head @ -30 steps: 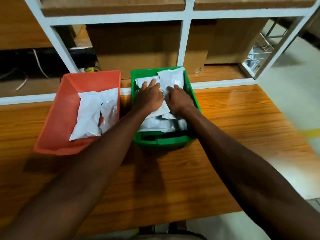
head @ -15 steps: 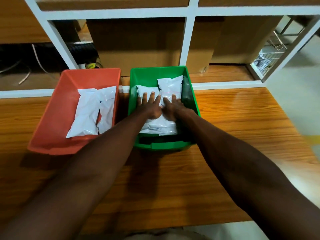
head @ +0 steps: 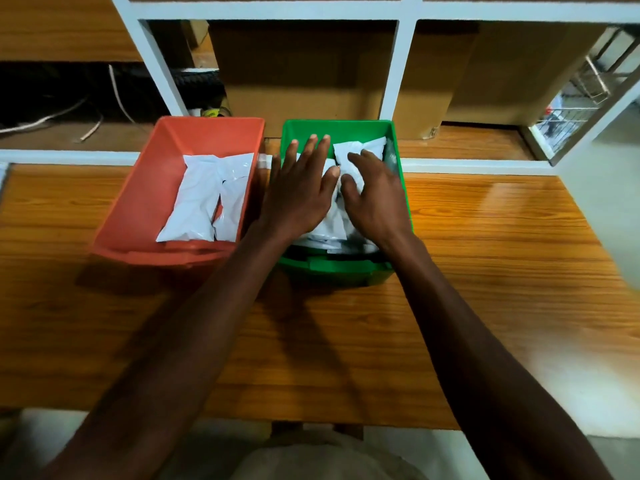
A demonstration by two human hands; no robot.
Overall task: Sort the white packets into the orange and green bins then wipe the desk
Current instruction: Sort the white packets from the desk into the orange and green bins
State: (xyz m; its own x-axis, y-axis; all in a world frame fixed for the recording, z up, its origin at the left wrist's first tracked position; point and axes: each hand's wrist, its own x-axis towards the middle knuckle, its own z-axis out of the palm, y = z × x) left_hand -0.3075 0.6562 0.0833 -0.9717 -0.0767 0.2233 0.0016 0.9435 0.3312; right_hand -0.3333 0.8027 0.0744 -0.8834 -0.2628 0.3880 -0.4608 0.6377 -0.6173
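Packets (head: 341, 161) sit piled in the green bin (head: 398, 174); more lie in the orange bin (head: 145, 188) just beside it. Your left hand (head: 298, 192) lies flat, fingers straight, on the pile; your right hand (head: 375, 199) rests there with fingers loosely bent, gripping nothing that shows. Press evenly so nothing rides above the rim. The wooden desk (head: 485, 271) shows no loose packets or cloth; white-framed shelving (head: 403, 74) with cardboard boxes (head: 301, 71) stands behind.

Left hand (head: 298, 192) is spreading flat, fingers now straightened toward far wall of green bin (head: 401, 188). Right hand (head: 375, 195) is lifting slightly, fingers loosening over white packets (head: 360, 150), which are settling lower, flatter.
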